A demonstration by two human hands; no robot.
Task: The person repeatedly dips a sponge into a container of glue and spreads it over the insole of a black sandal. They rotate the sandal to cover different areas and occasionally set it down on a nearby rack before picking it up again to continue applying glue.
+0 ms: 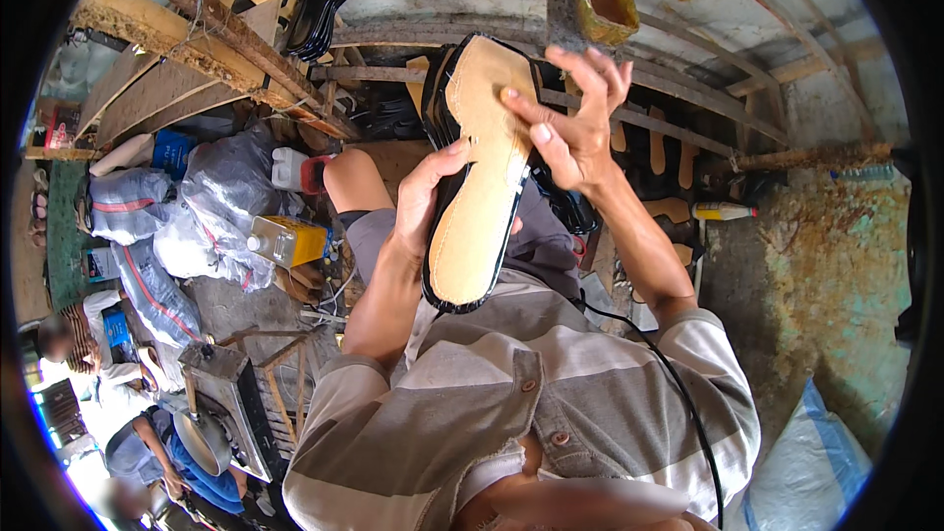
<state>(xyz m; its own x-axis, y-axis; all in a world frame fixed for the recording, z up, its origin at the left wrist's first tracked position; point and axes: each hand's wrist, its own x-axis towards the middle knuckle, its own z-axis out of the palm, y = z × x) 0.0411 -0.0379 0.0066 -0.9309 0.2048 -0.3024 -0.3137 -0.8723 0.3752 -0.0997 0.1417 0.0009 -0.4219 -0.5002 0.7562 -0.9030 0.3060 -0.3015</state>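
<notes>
So over on the far left there's a person in a striped top (77,336), then a grey bundle with a red stripe (159,293) on the floor, and below that someone in blue (211,492) right by a round pan (203,444). Moving right, you've got a big clear plastic bag (228,177) with stuff in it, a jug with a yellow label (291,242), and a stack of shiny black pieces (323,8) up high near the wooden beams. Dead centre is the tan sole-shaped piece (476,199), stitched along its edge, with black material showing around and under it. The left hand (425,199) has it gripped by its left side around the narrow middle, thumb on top, holding it up in front of the chest. The right hand (582,128) is loose with its fingers spread, not clamped on anything, one fingertip looking like it's touching the upper part of the tan face. Further right there's a yellowish tub (607,6) up top, more tan sole shapes (657,150) on the rack, a bottle with a red tip (723,211), and a white-and-blue sack (811,467) at the bottom.
</notes>
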